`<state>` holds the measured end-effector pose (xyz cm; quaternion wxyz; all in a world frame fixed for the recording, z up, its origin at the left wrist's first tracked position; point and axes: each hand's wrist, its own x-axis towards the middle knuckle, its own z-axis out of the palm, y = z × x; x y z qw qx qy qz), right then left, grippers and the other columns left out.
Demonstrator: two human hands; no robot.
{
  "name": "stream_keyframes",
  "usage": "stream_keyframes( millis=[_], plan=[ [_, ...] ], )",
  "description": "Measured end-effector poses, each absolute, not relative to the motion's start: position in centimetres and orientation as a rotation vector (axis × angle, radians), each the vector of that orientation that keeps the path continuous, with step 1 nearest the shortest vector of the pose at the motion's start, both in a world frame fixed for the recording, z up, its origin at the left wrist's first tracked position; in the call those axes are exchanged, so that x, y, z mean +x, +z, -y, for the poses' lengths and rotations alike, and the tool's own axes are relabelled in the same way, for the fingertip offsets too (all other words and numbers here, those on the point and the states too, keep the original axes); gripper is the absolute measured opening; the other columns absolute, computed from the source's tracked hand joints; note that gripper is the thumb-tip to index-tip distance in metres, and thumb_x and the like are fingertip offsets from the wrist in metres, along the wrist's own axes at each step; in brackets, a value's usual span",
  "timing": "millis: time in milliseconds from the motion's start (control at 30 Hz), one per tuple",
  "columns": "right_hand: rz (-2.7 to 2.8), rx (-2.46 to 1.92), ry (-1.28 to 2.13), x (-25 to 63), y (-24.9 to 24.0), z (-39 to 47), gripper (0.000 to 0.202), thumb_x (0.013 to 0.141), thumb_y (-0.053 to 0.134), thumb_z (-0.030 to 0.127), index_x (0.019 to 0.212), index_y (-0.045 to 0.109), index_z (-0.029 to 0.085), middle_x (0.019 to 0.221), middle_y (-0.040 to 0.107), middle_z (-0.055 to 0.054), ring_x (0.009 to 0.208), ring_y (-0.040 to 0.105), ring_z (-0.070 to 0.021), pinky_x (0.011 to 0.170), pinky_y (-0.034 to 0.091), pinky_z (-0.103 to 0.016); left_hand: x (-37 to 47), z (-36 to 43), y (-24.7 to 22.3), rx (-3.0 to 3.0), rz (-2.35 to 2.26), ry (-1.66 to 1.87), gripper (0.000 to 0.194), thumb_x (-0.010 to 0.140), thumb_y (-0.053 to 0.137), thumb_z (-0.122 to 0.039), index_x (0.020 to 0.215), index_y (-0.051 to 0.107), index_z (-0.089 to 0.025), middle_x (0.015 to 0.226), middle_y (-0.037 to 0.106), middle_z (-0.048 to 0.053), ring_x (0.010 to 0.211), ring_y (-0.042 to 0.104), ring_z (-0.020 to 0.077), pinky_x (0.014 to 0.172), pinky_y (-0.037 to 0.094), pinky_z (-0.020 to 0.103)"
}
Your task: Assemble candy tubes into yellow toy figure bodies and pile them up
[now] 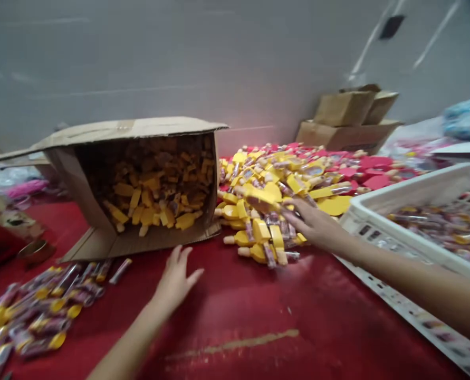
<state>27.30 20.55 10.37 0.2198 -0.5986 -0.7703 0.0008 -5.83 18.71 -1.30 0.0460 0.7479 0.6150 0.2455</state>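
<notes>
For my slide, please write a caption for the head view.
Over a red table, right hand at a heap of yellow pieces, left hand open before a tipped carton.

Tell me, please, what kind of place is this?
Probably a workshop or packing area: a cardboard box of yellow pieces, a large pile of similar pieces on a red table, and a white crate of small items.

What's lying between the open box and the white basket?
A heap of mostly yellow pieces, with the right hand at it, in the head view.
</notes>
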Motion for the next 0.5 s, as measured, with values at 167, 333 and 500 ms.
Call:
stream_keyframes(
  millis=[167,333,500],
  plan=[
    [1.830,-1.931,-0.169,28.9,12.9,-29.7,0.033,0.088,0.029,0.021,0.117,0.039,0.008,0.107,0.050,-0.015,0.096,0.051,-0.0195,0.081,0.041,-0.033,-5.9,-29.0,-1.1,2.345,-1.973,0.904,0.040,0.077,0.049,-0.018,0.115,0.048,-0.008,0.131,0.034,0.021,0.122,0.033,0.0323,0.098,0.033,0.045],
    [1.914,-2.033,-0.214,27.5,12.7,-34.0,0.032,0.088,0.040,0.034,0.110,0.047,0.011,0.100,0.052,-0.008,0.086,0.052,-0.0142,0.077,0.044,-0.033,-5.8,-32.1,-2.0,2.374,-1.969,0.917,0.037,0.076,0.049,-0.017,0.112,0.054,-0.020,0.121,0.049,0.010,0.117,0.040,0.0268,0.098,0.033,0.042],
    [2.115,-1.953,-0.370,28.4,14.4,-32.7,0.033,0.086,0.043,0.031,0.114,0.047,0.014,0.109,0.047,-0.010,0.096,0.048,-0.0183,0.079,0.041,-0.034,-6.5,-31.8,-3.1,2.220,-2.138,0.919,0.037,0.078,0.050,-0.033,0.110,0.054,-0.016,0.106,0.055,0.012,0.104,0.050,0.0270,0.090,0.038,0.039]
  ],
)
